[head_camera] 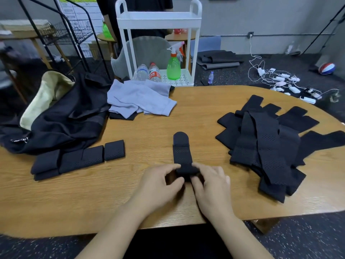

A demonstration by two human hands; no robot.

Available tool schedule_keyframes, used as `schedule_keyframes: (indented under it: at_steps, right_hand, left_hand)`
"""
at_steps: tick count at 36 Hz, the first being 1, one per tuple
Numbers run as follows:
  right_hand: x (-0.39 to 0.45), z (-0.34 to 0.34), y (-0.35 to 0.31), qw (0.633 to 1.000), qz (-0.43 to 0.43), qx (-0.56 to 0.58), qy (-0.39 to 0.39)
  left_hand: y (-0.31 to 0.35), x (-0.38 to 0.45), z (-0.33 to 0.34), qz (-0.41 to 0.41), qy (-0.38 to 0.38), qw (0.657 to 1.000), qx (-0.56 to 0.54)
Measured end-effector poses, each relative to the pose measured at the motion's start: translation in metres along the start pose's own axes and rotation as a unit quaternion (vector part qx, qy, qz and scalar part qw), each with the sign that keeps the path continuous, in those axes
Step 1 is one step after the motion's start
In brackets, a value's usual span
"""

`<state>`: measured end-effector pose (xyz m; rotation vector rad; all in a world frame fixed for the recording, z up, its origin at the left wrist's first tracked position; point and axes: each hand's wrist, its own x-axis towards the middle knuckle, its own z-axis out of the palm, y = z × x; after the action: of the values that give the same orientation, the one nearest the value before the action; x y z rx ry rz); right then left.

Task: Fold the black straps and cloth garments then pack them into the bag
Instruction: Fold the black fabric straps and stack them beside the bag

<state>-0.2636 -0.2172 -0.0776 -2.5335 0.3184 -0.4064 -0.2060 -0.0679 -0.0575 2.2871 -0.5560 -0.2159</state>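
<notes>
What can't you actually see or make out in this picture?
- Head view: near end of the black perforated strap, covered by left hand and right hand.
- Inside of the black fabric bag, hidden by its own folds.
- White wall chart: print too small, cut off by the top edge.

1. The desk [205,113] was wood with a visible grain and a smooth, faintly satin finish.
2. The strap [182,154] under the hands was matt black fabric, perforated with fine holes along its middle, its rounded end plain.
3. The pile of straps [265,139] on the right showed the same matt, perforated black cloth.
4. The folded straps [80,157] on the left looked identical in weave.
5. The bag [71,116] was dark, slightly sheeny fabric with a pale lining and a metal clip [23,140].
6. The grey garments [140,98] were soft, matt cloth.
7. The cart [158,21] was smooth white, its lower shelf perforated.
8. The spray bottle [173,68] was translucent green plastic.
</notes>
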Motion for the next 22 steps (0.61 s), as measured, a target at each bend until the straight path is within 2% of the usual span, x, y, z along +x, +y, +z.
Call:
schedule_keyframes:
  at_steps: [2, 7, 15, 22]
  right_hand:
    - [0.004, 0.002, -0.004, 1.0, 0.021, 0.002, 0.023]
    - [0.015, 0.003, -0.012, 0.997, 0.042, -0.009, 0.058]
    - [0.03, 0.006, -0.015, 0.996, 0.05, -0.071, 0.03]
    - [0.034, 0.012, -0.014, 0.991, 0.044, -0.122, 0.012]
  left_hand:
    - [-0.005, 0.004, 0.008, -0.013, 0.04, 0.999, -0.03]
    - [0.0, 0.014, 0.017, -0.045, 0.106, 0.993, -0.024]
    - [0.003, 0.027, 0.016, -0.081, 0.113, 0.99, -0.015]
    - [0.004, 0.034, 0.017, -0.098, 0.114, 0.988, 0.039]
